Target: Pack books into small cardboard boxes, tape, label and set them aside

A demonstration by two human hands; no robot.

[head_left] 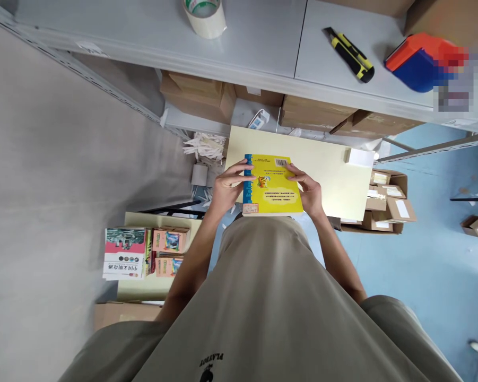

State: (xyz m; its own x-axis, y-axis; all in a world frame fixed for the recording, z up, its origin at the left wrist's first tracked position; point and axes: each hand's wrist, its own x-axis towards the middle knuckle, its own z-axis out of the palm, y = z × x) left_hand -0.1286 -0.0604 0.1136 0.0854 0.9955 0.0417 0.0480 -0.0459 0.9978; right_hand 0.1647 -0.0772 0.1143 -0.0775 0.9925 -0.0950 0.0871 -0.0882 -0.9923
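Observation:
A yellow book with a blue spine strip is held close to my body, its printed cover facing up toward me. A barcode shows near its far edge and a small pale sticker at the near left corner. My left hand grips the spine side, fingers over the blue strip. On the opposite edge, my right hand is closed on the book, with fingertips on the cover. Beneath the book lies a pale yellow tabletop, with a small white box at its right end.
A grey shelf ahead bears a tape roll, a yellow-black box cutter and an orange-blue tool. Cardboard boxes sit below it. Stacked books stand at left; a carton of small boxes is at right.

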